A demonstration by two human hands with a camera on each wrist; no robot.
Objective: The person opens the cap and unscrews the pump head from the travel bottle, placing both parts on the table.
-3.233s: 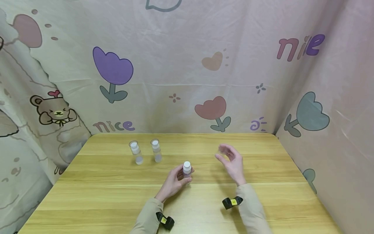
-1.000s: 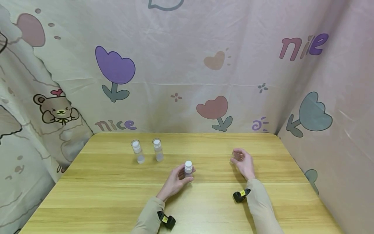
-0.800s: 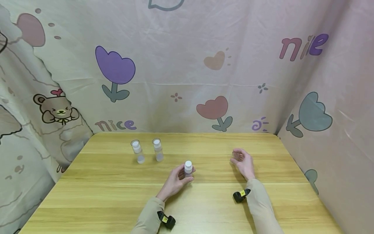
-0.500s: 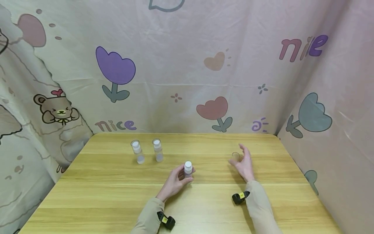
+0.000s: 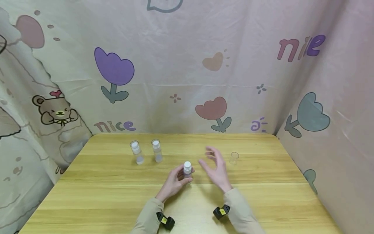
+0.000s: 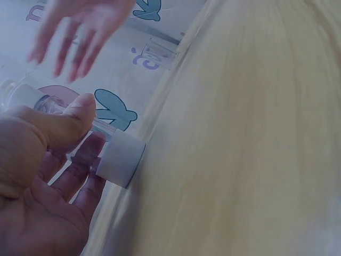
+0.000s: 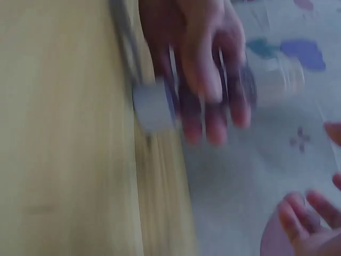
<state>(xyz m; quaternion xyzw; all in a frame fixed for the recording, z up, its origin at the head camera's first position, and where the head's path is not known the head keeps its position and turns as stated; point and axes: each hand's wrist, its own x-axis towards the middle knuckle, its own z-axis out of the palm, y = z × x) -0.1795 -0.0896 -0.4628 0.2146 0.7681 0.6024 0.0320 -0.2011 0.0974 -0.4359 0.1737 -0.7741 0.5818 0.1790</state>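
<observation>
My left hand grips a small clear bottle with a white top, thumb on one side and fingers round the other. In the left wrist view the bottle's white base is right at the tabletop. To the right of the bottle, my right hand is in the air with fingers spread, holding nothing. Beyond that hand, a clear cap stands on the table; the left wrist view shows the same clear cap near the table's far edge.
Two similar bottles stand at the back left of the wooden table: one bottle and, beside it, another bottle, both with clear caps over white tops. A printed curtain hangs behind the table and along both sides.
My right hand carried the clear cap rightward, let go of it on the table, and has come back left toward the bottle. My left hand has kept its grip in place.
</observation>
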